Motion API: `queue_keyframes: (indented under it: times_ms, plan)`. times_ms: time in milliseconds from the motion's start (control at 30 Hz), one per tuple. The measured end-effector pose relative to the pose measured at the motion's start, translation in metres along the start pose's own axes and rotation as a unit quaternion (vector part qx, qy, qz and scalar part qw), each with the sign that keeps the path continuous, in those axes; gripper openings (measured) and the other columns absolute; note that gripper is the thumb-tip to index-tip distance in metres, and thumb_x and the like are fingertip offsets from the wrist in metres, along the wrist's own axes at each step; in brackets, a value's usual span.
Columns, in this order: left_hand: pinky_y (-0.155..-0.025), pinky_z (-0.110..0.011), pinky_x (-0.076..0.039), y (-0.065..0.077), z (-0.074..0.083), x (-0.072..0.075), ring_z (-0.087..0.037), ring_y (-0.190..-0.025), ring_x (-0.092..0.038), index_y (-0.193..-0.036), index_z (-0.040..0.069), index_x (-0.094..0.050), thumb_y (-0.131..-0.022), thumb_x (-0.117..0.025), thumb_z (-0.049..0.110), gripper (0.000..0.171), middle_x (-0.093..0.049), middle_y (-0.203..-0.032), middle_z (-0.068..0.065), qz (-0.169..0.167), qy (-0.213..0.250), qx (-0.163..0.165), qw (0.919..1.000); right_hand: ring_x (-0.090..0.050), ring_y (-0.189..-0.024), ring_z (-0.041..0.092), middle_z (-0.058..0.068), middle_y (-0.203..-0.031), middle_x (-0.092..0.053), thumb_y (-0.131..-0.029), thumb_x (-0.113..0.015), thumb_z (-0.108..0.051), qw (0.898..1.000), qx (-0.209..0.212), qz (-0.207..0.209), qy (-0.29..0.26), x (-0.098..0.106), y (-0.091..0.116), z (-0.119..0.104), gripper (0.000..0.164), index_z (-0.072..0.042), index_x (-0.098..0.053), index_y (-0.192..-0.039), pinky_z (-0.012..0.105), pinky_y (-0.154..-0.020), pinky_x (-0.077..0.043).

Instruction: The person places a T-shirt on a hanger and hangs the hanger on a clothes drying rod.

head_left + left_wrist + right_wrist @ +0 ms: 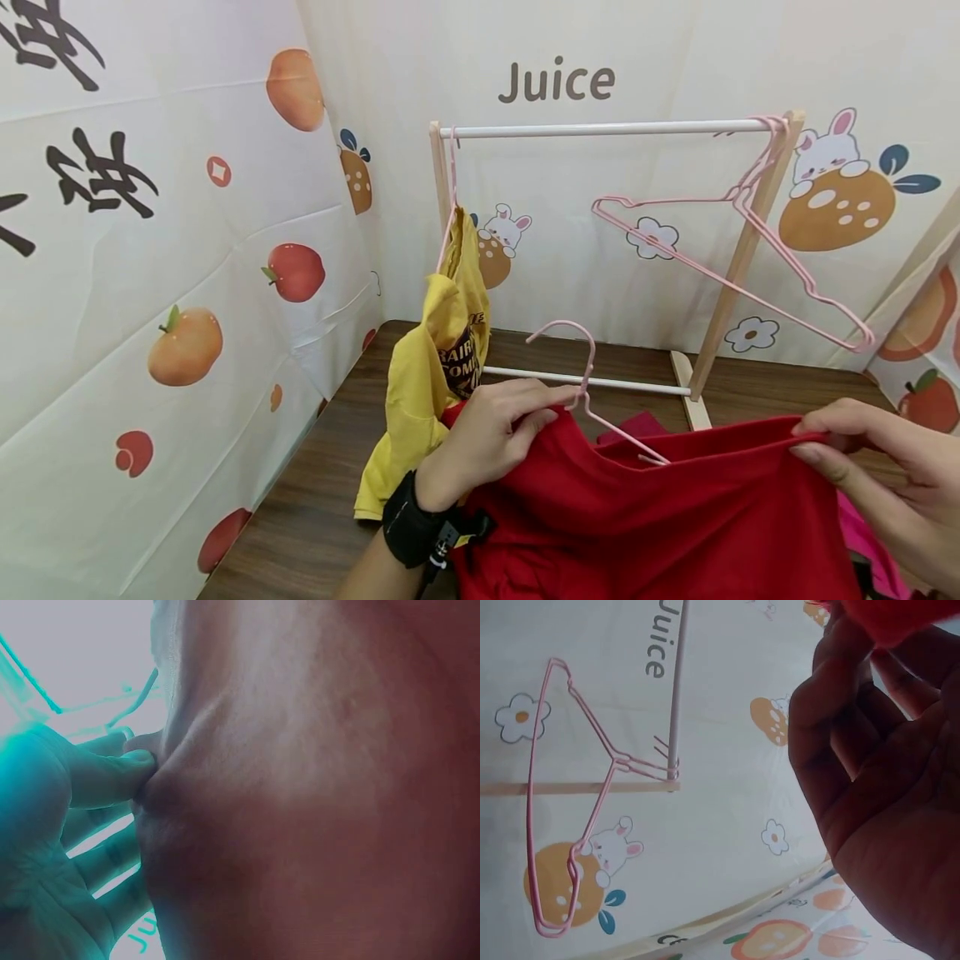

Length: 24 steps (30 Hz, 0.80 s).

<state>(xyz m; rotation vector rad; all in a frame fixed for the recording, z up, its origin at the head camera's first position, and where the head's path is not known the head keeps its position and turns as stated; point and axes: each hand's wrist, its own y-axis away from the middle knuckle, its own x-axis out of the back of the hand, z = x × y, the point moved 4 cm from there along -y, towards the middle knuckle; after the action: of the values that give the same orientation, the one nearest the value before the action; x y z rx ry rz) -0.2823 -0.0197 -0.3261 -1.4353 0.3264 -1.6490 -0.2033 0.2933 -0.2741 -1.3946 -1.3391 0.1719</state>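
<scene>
A smooth red cloth garment point(660, 533) hangs between the two hands, its body toward the viewer, its open edge running left to right with a slight fall at the middle. The left hand point(495, 433) pinches the edge between thumb and fingers, beside the hanger's neck; the right hand point(900, 483) pinches the other end. The right wrist view adds that hand's remaining fingers, loosely bent; the left wrist view, strongly tinted, shows the left thumb pressed on cloth.

A thin pink wire hanger point(590, 354) stands in the opening: hook upward, its tip toward the left, the visible arm sloping down to the right. The garment hides the remainder; the hidden arm is probably inside. Behind, a yellow printed shirt point(408, 400) hangs at the left of a white-railed wooden rack point(600, 129) on the brown worktop point(300, 533); pink bare hangers point(742, 193) crowd its right end.
</scene>
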Motion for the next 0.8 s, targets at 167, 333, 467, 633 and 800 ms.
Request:
queue_keyframes:
  times_ms: [167, 333, 467, 633, 800]
  plan:
    - [-0.079, -0.014, -0.048, 0.0, -0.003, 0.009, 0.001, -0.096, -0.062, -0.127, 0.02, -0.063, -0.095, -0.059, 0.013, 0.033, -0.07, -0.104, 0.008, 0.041, 0.001, 0.02, 0.9989, -0.054, -0.068, -0.01, -0.011, -0.077, -0.059, -0.071, -0.075, 0.013, 0.997, -0.03, -0.036, 0.061, -0.006, -0.004, -0.005, 0.038, -0.007, -0.068, -0.102, 0.004, -0.065, -0.045]
    - [-0.067, -0.013, -0.044, 0.001, -0.005, 0.016, 0.001, -0.085, -0.059, -0.126, 0.019, -0.064, -0.095, -0.06, 0.012, 0.032, -0.07, -0.099, 0.007, 0.082, 0.013, 0.044, 0.9956, -0.053, -0.069, -0.013, -0.016, -0.078, -0.06, -0.059, -0.082, 0.01, 0.995, -0.016, -0.051, 0.085, -0.015, -0.008, -0.007, 0.054, -0.013, -0.068, -0.106, 0.002, -0.066, -0.046]
    - [-0.065, -0.012, -0.042, 0.0, -0.003, 0.017, 0.0, -0.079, -0.056, -0.125, 0.018, -0.064, -0.094, -0.06, 0.011, 0.032, -0.069, -0.095, 0.007, 0.094, 0.005, 0.046, 0.9945, -0.052, -0.069, -0.015, -0.016, -0.079, -0.061, -0.059, -0.083, 0.008, 0.992, -0.02, -0.062, 0.11, -0.022, -0.011, -0.009, 0.056, -0.017, -0.067, -0.107, 0.002, -0.064, -0.045]
    - [-0.066, -0.013, -0.042, -0.001, 0.003, 0.012, -0.001, -0.079, -0.057, -0.125, 0.019, -0.065, -0.093, -0.061, 0.01, 0.033, -0.069, -0.093, 0.007, 0.092, -0.027, 0.037, 0.9947, -0.046, -0.067, -0.015, -0.015, -0.079, -0.061, -0.059, -0.084, 0.006, 0.987, -0.029, -0.055, 0.146, -0.036, -0.016, -0.012, 0.054, -0.021, -0.068, -0.103, 0.004, -0.06, -0.043]
    - [-0.064, -0.012, -0.041, -0.001, 0.006, 0.008, -0.001, -0.076, -0.055, -0.124, 0.019, -0.065, -0.091, -0.062, 0.006, 0.036, -0.068, -0.089, 0.007, 0.094, -0.044, 0.039, 0.9938, -0.044, -0.064, -0.013, -0.016, -0.077, -0.061, -0.059, -0.084, 0.004, 0.987, -0.022, -0.041, 0.156, -0.049, -0.02, -0.012, 0.051, -0.021, -0.069, -0.101, 0.007, -0.059, -0.04]
